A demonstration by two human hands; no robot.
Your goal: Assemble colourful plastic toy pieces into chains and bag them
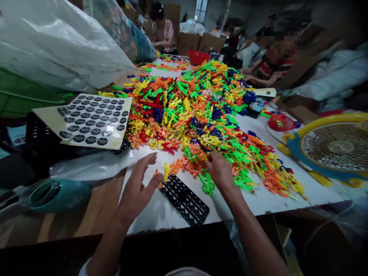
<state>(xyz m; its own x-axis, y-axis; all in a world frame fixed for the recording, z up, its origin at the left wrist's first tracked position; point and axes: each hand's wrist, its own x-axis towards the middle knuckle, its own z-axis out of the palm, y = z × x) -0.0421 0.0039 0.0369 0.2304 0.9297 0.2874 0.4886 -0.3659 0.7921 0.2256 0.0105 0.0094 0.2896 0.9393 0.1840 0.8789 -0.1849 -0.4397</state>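
Tray (184, 200) lengthwise to near right, toy (166, 172) upright

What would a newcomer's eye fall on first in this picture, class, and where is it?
First, probably the heap of red, orange, yellow, green and blue pieces, spread across the middle of the white table. Next, the sheet of dark labels left of it, and the yellow-and-blue fan at the far right. In front, a black tray lies between the left hand and right hand.
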